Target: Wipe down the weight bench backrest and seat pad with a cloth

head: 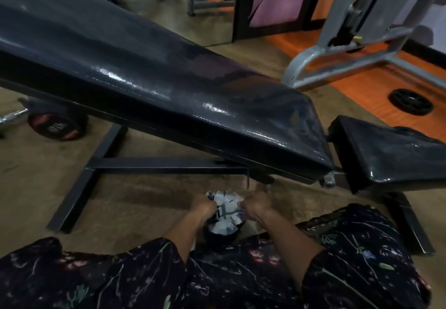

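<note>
Both hands meet low in the view, in front of the person's lap. The left hand (202, 208) is closed around one side of a bunched cloth (225, 214), and the right hand (256, 204) grips the other side, fingers curled into the fabric. The cloth is pale grey-white with darker markings (motion blur hides any finer detail), and its lower part hangs dark and rounded between the wrists. It touches neither pad; it is held below the bench and over the floor (144, 200). Dark flower-print sleeves (357, 260) cover both arms above the forearm.

Just beyond the hands runs the bench's black steel frame (164, 164), a long bar with a cross foot on the left. Above it the backrest (149, 84) slants from upper left down to right, its black vinyl glossy with highlights along the near edge. The seat pad (395, 154) sits to its right, separated by a narrow gap at the hinge, also black and shiny.

Farther out, a barbell plate (58, 125) rests on the floor at left, a grey machine frame (350, 50) stands at upper right, and a black plate (410, 102) lies on the orange flooring.
</note>
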Motion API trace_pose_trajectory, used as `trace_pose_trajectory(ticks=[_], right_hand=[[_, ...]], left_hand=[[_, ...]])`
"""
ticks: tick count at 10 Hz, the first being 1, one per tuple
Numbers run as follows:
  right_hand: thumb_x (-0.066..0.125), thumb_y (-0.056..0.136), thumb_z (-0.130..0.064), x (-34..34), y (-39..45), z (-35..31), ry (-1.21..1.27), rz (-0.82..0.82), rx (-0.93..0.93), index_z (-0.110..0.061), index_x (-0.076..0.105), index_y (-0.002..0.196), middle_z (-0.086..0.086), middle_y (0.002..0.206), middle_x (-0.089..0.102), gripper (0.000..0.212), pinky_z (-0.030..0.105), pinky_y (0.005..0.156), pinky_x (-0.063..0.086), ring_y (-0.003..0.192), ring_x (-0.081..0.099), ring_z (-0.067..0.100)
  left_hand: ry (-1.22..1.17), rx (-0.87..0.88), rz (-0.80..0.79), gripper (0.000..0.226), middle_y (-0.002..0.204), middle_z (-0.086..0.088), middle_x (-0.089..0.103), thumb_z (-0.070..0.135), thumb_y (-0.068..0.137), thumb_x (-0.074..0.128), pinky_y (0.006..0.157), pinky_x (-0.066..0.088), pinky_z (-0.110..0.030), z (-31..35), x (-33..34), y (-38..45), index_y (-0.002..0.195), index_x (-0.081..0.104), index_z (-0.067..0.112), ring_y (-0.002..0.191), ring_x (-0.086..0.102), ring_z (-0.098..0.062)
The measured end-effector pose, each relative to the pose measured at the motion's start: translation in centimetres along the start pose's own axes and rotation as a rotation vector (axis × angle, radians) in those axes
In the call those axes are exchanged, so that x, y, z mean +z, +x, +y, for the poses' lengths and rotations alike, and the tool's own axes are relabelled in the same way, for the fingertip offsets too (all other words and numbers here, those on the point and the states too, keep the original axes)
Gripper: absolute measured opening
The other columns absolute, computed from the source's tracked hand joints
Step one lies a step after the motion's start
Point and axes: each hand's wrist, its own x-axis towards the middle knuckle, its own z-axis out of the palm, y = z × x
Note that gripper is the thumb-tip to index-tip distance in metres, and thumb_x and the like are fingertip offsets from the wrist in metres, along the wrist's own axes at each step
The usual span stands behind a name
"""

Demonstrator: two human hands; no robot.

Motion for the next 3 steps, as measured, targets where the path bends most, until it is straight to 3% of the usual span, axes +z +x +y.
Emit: trace_pose_trajectory(ticks=[1, 2, 3], right_hand=[[0.061, 0.088, -0.016, 0.3, 1.1, 0.7, -0.294, -0.094, -0.025, -0.006, 0.057, 0.127, 0.011, 0.121, 0.062, 0.04, 0.03, 0.079, 0.057, 0.103, 0.063, 0.025], [0.052, 0.089, -0.012, -0.6, -0.2, -0.5, -0.381, -0.08, -0.051, -0.003, 0.061, 0.121, 0.013, 0.12, 0.063, 0.035, 0.03, 0.082, 0.057, 0.104, 0.064, 0.026], [0.049, 0.09, -0.018, -1.5, -2.0, -2.1, -0.472, -0.105, -0.12, -0.006, 0.065, 0.111, 0.012, 0.113, 0.065, 0.029, 0.031, 0.079, 0.053, 0.097, 0.064, 0.023]], left_hand=[[0.237, -0.019, -0.02, 0.031, 0.121, -0.018, 0.061, 0.015, 0.094, 0.052, 0.083, 0.048, -0.031, -0.3, -0.3, -0.4, 0.119, 0.057, -0.004, 0.109, 0.06, -0.031], [0.435, 0.042, -0.092, 0.029, 0.116, -0.015, 0.062, 0.013, 0.094, 0.051, 0.075, 0.046, -0.029, 0.9, -0.8, -1.9, 0.117, 0.059, -0.002, 0.107, 0.061, -0.028], [0.518, 0.123, -0.169, 0.033, 0.122, -0.013, 0.057, 0.016, 0.1, 0.042, 0.076, 0.041, -0.028, 3.6, -1.5, -4.0, 0.126, 0.054, 0.0, 0.103, 0.057, -0.026]])
